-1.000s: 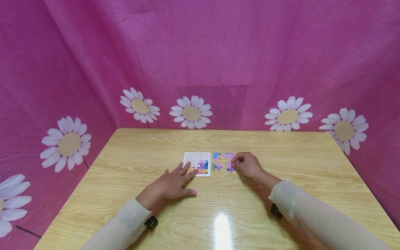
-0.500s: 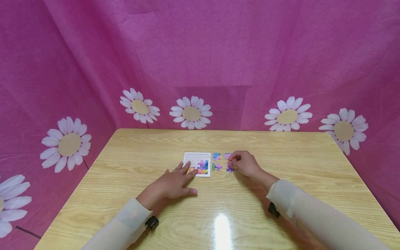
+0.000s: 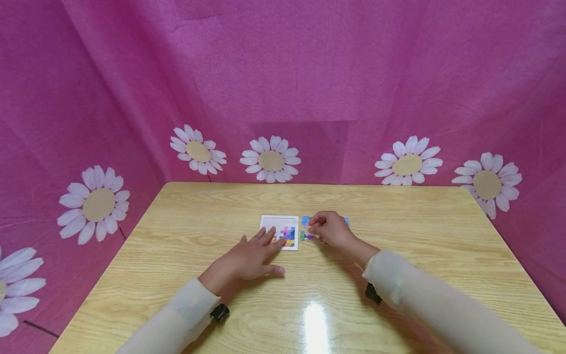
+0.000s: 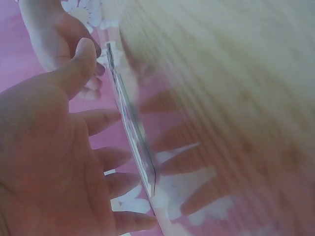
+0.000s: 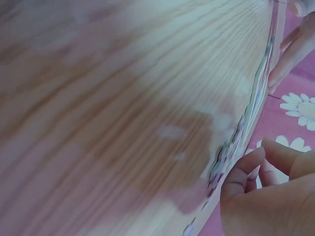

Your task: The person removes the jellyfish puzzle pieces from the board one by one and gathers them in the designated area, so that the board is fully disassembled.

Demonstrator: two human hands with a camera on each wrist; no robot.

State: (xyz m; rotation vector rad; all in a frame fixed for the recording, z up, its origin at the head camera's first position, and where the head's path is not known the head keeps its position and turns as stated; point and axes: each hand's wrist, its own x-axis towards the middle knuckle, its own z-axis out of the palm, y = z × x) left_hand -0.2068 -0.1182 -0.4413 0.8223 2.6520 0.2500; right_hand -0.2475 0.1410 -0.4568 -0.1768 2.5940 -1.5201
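Thumb and forefinger of the right hand (image 3: pixel 338 233) meet in a pinch over the loose puzzle pieces (image 3: pixel 305 220); whether a piece sits between the tips cannot be told; the left hand (image 3: pixel 249 258) grips nothing, its spread fingers lying over the near left corner of the white puzzle tray (image 3: pixel 279 216). Fitted pieces (image 3: pixel 290 233) show in the tray's near right corner; any lettering on them is too small to make out; the loose pieces lie just beside the tray's right edge, partly hidden by the right hand. Tray and pieces lie toward the far edge of the wooden surface (image 3: pixel 389 204), well apart from both far corners; wood grain stretches broadly to the left and right edges; behind stands a pink curtain (image 3: pixel 283 73) with white daisies (image 3: pixel 270 160).
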